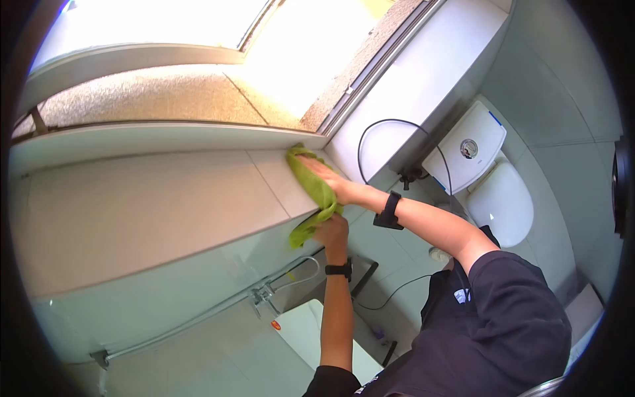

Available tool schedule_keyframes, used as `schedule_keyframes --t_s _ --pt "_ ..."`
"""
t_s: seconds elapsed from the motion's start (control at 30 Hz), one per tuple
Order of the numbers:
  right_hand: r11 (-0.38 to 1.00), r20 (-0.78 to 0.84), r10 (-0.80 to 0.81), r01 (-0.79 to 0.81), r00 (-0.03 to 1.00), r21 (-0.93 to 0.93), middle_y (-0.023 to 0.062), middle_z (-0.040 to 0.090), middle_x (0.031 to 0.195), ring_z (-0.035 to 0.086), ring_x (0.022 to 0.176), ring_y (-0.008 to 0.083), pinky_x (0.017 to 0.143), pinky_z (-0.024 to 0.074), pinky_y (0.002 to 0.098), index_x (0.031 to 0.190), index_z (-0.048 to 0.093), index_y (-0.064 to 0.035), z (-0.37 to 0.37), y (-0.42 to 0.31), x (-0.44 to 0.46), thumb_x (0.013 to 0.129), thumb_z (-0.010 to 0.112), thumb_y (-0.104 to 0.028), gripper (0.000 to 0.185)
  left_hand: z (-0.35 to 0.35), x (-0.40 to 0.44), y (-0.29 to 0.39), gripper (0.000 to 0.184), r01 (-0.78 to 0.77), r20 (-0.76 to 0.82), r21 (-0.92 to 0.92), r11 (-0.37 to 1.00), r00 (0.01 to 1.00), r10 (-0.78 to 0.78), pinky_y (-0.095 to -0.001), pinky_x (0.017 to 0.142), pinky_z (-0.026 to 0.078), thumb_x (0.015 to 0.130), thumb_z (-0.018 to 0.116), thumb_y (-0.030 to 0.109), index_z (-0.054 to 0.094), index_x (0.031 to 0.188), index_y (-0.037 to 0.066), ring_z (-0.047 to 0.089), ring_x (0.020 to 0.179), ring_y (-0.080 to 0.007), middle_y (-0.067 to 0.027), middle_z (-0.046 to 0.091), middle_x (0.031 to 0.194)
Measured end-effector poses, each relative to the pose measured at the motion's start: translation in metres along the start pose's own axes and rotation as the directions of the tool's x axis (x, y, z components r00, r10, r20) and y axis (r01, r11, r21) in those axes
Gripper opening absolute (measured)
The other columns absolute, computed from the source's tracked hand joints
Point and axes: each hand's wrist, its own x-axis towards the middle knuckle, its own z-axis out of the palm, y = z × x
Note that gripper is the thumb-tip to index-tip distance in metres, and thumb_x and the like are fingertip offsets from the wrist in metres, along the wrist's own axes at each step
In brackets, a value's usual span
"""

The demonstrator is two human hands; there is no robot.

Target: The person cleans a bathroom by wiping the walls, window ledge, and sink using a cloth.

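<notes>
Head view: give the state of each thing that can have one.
Green fabric cloth: bunched over the edge of the pale tiled ledge
Bare right hand: flat on the cloth
Bare left hand: curled at the cloth's lower end
White rounded toilet lid: lowered
Thin black cable: loosely looped
Silver metal mixer: on or off unclear

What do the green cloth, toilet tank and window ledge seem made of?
The green cloth: matte fabric, perhaps microfibre, since it folds softly.
The toilet tank: probably glazed ceramic, going by its smooth white surface, though plastic is possible.
The window ledge: likely tile or stone, pale and smooth, given its straight joint.
</notes>
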Motion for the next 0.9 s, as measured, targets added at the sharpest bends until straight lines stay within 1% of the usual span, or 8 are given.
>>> schedule_keyframes --t_s 0.07,0.1,0.23,0.33,0.47,0.6,0.73,0.9 --pt "0.996 -0.052 0.059 -0.055 0.997 0.064 0.0277 0.022 0.161 0.021 0.150 0.0428 0.122 0.0188 0.0505 0.153 0.031 0.0044 0.002 0.011 -0.023 0.095 0.061 -0.028 0.073 0.003 -0.013 0.008 0.078 0.159 0.262 -0.151 0.976 0.958 -0.116 -0.0669 0.096 0.040 0.096 0.051 0.036 0.031 0.128 -0.032 0.050 0.112 -0.0633 -0.0558 0.042 0.121" --pt "0.997 -0.035 0.066 -0.064 0.997 0.042 0.0267 0.019 0.163 0.020 0.151 0.0418 0.122 0.0188 0.0501 0.155 0.027 0.0027 0.001 0.014 -0.031 0.084 0.071 -0.016 0.085 0.005 -0.020 0.010 0.073 0.118 0.163 -0.111 0.987 0.982 -0.099 -0.0629 0.087 0.047 0.095 0.055 0.033 0.036 0.131 -0.027 0.059 0.097 -0.0583 -0.0477 0.055 0.106" --pt "0.979 -0.116 0.200 -0.192 0.973 0.076 0.0261 0.024 0.161 0.022 0.150 0.0411 0.122 0.0198 0.0474 0.153 0.030 0.0039 0.015 0.016 -0.061 0.088 0.070 -0.019 0.080 -0.014 -0.026 -0.003 0.071 -0.185 -0.213 -0.072 0.980 0.963 0.166 -0.0625 0.092 0.044 0.090 0.062 0.019 0.033 0.143 -0.017 0.055 0.105 -0.0543 -0.0349 0.055 0.110" --pt "0.953 -0.158 0.301 -0.288 0.941 0.098 0.0253 0.027 0.160 0.025 0.149 0.0407 0.122 0.0202 0.0466 0.154 0.029 0.0037 0.020 -0.011 -0.073 0.090 0.068 -0.021 0.078 -0.048 -0.033 -0.012 0.076 -0.246 -0.195 -0.139 0.959 0.956 0.218 -0.0610 0.097 0.041 0.087 0.061 0.015 0.027 0.148 -0.016 0.051 0.113 -0.0527 -0.0337 0.053 0.116" --pt "0.661 0.056 0.726 -0.718 0.685 0.216 0.0244 0.028 0.159 0.028 0.148 0.0351 0.122 0.0245 0.0376 0.154 0.026 0.0025 -0.001 -0.079 -0.019 0.101 0.045 -0.026 0.063 -0.106 -0.021 -0.032 0.081 -0.190 -0.272 -0.207 0.960 0.953 0.130 -0.0580 0.104 0.039 0.085 0.060 0.011 0.021 0.151 -0.014 0.047 0.118 -0.0535 -0.0336 0.051 0.120" --pt "0.918 0.109 0.366 -0.339 0.924 -0.203 0.0210 0.027 0.161 0.025 0.150 0.0338 0.121 0.0258 0.0360 0.155 0.028 -0.0024 0.000 -0.121 0.073 0.105 0.031 -0.023 0.055 -0.176 0.012 -0.072 0.081 -0.186 -0.336 -0.166 0.968 0.934 0.122 -0.0568 0.105 0.038 0.086 0.060 0.011 0.019 0.152 -0.012 0.045 0.120 -0.0545 -0.0371 0.046 0.129" --pt "0.988 0.093 0.154 -0.156 0.984 0.017 0.0247 0.025 0.160 0.024 0.150 0.0349 0.123 0.0221 0.0361 0.154 0.028 0.0007 -0.018 -0.223 0.188 0.107 0.027 -0.023 0.052 -0.267 0.052 -0.092 0.080 -0.169 -0.502 -0.219 0.961 0.864 0.038 -0.0559 0.105 0.038 0.088 0.059 0.012 0.018 0.152 -0.012 0.043 0.122 -0.0551 -0.0400 0.040 0.137" --pt "0.988 0.113 -0.017 0.034 0.993 -0.151 0.0252 0.028 0.159 0.026 0.149 0.0353 0.122 0.0219 0.0368 0.153 0.026 0.0047 -0.023 -0.323 0.300 0.106 0.038 -0.033 0.061 -0.381 0.110 -0.142 0.076 -0.143 -0.701 -0.276 0.950 0.707 -0.098 -0.0532 0.107 0.036 0.091 0.057 0.011 0.018 0.152 -0.012 0.043 0.122 -0.0547 -0.0399 0.039 0.137"
